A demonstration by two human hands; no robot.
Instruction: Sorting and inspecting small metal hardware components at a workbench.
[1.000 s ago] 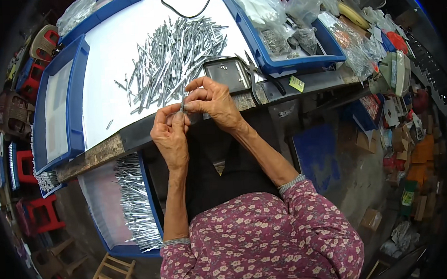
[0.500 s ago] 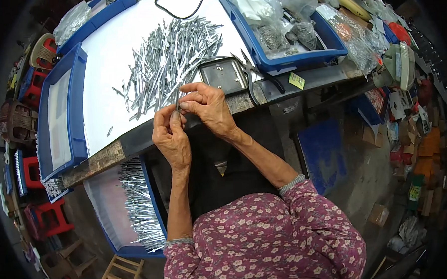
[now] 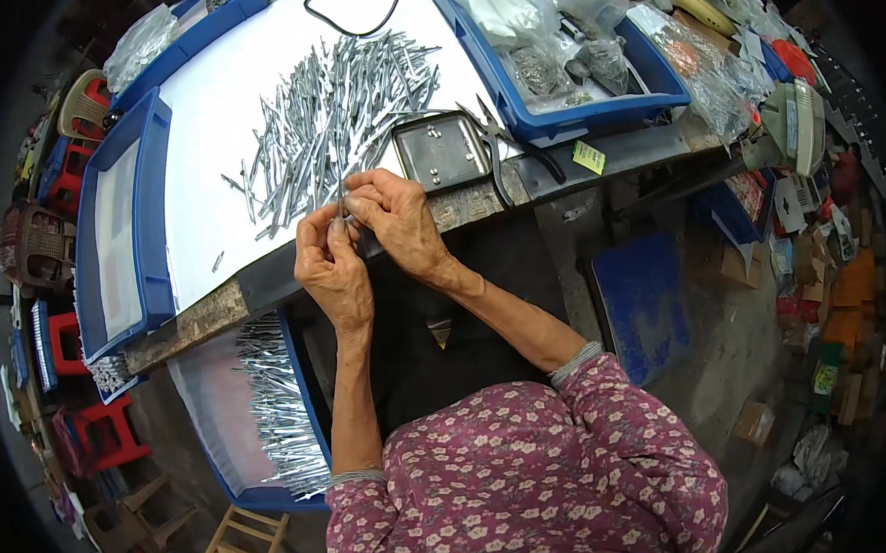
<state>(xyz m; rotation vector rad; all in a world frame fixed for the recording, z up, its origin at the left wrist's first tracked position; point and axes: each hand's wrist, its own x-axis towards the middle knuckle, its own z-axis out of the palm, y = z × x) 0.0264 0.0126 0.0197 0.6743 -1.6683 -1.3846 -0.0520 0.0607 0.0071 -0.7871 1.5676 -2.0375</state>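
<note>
Both hands meet at the table's near edge, over a thin grey metal rod (image 3: 341,198) that shows only in part between the fingertips. My left hand (image 3: 334,276) pinches its lower end between thumb and forefinger. With bent fingers, my right hand (image 3: 399,224) grips the upper part. Just beyond them a heap of slender metal rods (image 3: 342,113) spreads over a white sheet (image 3: 206,178). To the right of the heap lies a small dark metal tray (image 3: 418,167) with several tiny shiny pieces in it. Pliers with dark handles (image 3: 497,146) rest beside the tray.
An empty-looking blue bin (image 3: 154,230) stands at the table's left. Another blue bin (image 3: 594,120) holds plastic bags at the right. Below the table, a blue bin (image 3: 265,499) contains many rods. A yellow-green tag (image 3: 588,157) lies near the edge.
Both hands have shifted slightly left with the rod between them. The right fingers have closed in lower around it. The heap, tray and pliers stay put.
</note>
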